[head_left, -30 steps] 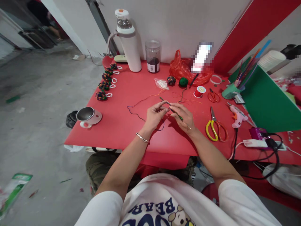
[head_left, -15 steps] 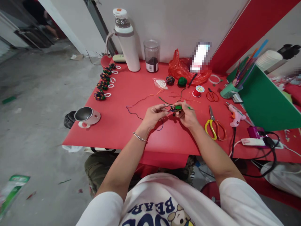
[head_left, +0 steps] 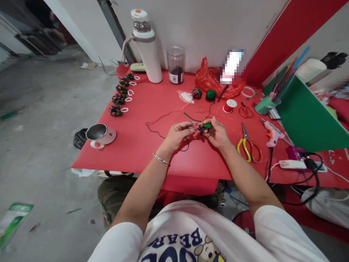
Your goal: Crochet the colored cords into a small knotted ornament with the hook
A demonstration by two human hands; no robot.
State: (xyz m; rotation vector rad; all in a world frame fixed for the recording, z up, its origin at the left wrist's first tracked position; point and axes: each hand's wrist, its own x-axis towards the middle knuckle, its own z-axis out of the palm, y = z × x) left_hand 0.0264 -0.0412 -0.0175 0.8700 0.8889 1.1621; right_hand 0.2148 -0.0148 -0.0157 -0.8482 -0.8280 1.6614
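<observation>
My right hand [head_left: 217,135] is closed around a small knotted yarn piece [head_left: 202,127], dark multicoloured with a bright green part. At its left edge, the fingers of my left hand [head_left: 180,135] are pinched on the dark multicoloured yarn. A thin shiny thing shows by the left fingertips, too small to name. From below that hand, the yarn strand [head_left: 155,131] loops left over the red table and turns orange toward the back. Just behind my hands lies a green yarn end [head_left: 191,117]. The fingers partly hide the piece.
Behind my hands are a bag of white beads [head_left: 187,97], a multicoloured yarn ball [head_left: 197,93] and a green yarn ball [head_left: 211,95]. Scissors [head_left: 245,140] and a glue gun [head_left: 274,134] lie right. A mug [head_left: 105,136] and several beaded yarn pieces [head_left: 116,110] stand left.
My left fingertips have shifted very slightly at the edge of the yarn piece. My right hand keeps its hold, and the things on the table stay put.
</observation>
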